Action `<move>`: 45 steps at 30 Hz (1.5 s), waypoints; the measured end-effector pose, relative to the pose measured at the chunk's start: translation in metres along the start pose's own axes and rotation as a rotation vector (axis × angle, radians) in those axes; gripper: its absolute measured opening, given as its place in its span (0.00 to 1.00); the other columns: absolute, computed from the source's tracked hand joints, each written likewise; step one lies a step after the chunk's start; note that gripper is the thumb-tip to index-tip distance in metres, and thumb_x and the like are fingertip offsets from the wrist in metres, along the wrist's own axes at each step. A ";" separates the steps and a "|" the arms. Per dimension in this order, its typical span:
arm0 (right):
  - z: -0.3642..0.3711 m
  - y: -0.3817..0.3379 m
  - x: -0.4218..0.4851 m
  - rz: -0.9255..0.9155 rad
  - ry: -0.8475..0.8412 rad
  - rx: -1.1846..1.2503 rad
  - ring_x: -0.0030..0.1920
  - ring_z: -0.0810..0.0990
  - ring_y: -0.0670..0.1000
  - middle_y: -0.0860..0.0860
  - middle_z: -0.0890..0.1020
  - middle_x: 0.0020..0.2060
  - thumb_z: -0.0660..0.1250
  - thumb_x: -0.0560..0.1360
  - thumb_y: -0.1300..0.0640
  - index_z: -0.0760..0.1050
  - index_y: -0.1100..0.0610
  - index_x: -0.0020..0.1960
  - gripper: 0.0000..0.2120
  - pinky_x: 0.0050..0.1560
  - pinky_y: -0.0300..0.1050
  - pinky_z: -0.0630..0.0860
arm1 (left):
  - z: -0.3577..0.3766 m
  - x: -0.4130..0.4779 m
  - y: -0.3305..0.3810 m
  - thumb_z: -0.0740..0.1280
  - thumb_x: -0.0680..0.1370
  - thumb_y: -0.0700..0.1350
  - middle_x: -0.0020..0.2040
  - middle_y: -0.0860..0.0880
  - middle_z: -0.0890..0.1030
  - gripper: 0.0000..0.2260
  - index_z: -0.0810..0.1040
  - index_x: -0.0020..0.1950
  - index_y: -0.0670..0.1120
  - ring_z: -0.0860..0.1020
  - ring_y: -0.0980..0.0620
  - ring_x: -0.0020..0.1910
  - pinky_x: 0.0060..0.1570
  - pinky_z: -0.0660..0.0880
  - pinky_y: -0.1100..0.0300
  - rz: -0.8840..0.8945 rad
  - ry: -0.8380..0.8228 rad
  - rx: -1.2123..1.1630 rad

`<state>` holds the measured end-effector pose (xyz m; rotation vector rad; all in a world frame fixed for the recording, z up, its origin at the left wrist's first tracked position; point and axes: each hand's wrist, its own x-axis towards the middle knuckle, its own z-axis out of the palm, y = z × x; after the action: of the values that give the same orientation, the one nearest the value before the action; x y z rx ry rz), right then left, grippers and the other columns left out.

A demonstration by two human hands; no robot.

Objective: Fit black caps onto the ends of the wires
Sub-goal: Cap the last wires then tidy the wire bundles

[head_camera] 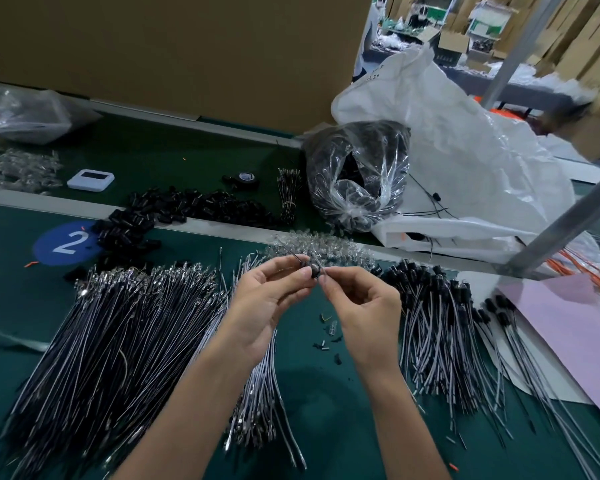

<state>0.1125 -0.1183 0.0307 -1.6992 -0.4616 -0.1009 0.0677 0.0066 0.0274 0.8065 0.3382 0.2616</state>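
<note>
Black cap (315, 273) sits pinched between my two sets of fingertips, raised above the worktop (312, 403) just above the middle of the frame. My left grip (271, 299) closes narrow on it from the left with thumb and forefinger. My right grip (364, 306) closes narrow on it from the right, its other fingers curled in toward the palm. A thin wire (293, 256) runs out of the pinch toward the upper left, past my left fingertips. I cannot tell how far its end sits inside the cap.

Directly behind my fingertips lies a heap of clear plastic pieces (326, 249). The loose caps (187, 206) lie in a dark pile toward the upper left of centre, well apart from both hands and spilling down toward a blue round sticker (66, 242) marked 2. The bare wires (118, 341) fan out across the lower left of the frame, and one strand of them passes under my left wrist. The capped wires (430, 313) lie in a spread at right of centre, just beside my right hand, their black ends pointing toward the top of the frame. Some reach onto a pink sheet (568, 334) at the right edge. A clear bag (357, 174) of dark parts stands above centre, leaning against a big white bag (471, 150).
</note>
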 end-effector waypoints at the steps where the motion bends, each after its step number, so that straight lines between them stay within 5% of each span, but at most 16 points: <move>1: 0.000 0.000 0.000 -0.014 0.004 -0.026 0.38 0.84 0.46 0.47 0.86 0.36 0.74 0.72 0.65 0.85 0.55 0.44 0.06 0.42 0.41 0.80 | 0.000 -0.001 -0.001 0.73 0.65 0.39 0.42 0.45 0.85 0.12 0.82 0.47 0.42 0.84 0.53 0.39 0.42 0.81 0.64 0.007 -0.003 -0.006; 5: 0.001 -0.001 -0.002 -0.026 -0.005 -0.064 0.37 0.83 0.45 0.46 0.85 0.35 0.74 0.72 0.65 0.85 0.53 0.44 0.07 0.42 0.41 0.80 | 0.002 -0.002 -0.003 0.72 0.66 0.42 0.39 0.46 0.85 0.03 0.86 0.37 0.46 0.84 0.53 0.37 0.40 0.82 0.63 0.042 0.063 -0.036; 9: -0.002 -0.002 -0.004 0.012 0.027 -0.075 0.37 0.83 0.49 0.47 0.85 0.34 0.75 0.71 0.62 0.85 0.52 0.44 0.06 0.41 0.50 0.81 | 0.000 0.001 0.000 0.71 0.67 0.40 0.40 0.47 0.85 0.05 0.86 0.41 0.44 0.83 0.54 0.36 0.36 0.80 0.64 0.047 0.153 -0.124; 17: -0.015 -0.003 -0.004 -0.111 -0.024 -0.269 0.39 0.81 0.42 0.44 0.83 0.37 0.76 0.70 0.64 0.85 0.54 0.42 0.06 0.40 0.29 0.73 | -0.007 0.004 0.007 0.72 0.67 0.37 0.40 0.45 0.85 0.09 0.83 0.46 0.41 0.85 0.51 0.39 0.41 0.81 0.62 0.061 0.198 -0.269; 35: -0.015 -0.005 0.001 -0.115 -0.086 -0.321 0.36 0.79 0.43 0.44 0.82 0.34 0.76 0.70 0.63 0.85 0.54 0.39 0.05 0.38 0.29 0.70 | -0.004 0.001 0.008 0.72 0.66 0.36 0.39 0.46 0.85 0.07 0.83 0.44 0.41 0.84 0.52 0.39 0.42 0.81 0.62 0.109 0.145 -0.136; 45: 0.005 -0.006 -0.005 -0.148 0.102 -0.249 0.35 0.79 0.46 0.45 0.81 0.33 0.74 0.72 0.63 0.84 0.55 0.39 0.05 0.37 0.30 0.70 | 0.004 -0.002 0.000 0.72 0.66 0.37 0.40 0.45 0.84 0.07 0.82 0.43 0.41 0.84 0.52 0.39 0.41 0.81 0.64 0.087 0.138 -0.227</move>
<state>0.1050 -0.1137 0.0340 -1.8909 -0.5142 -0.3645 0.0675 0.0031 0.0299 0.5812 0.3959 0.4307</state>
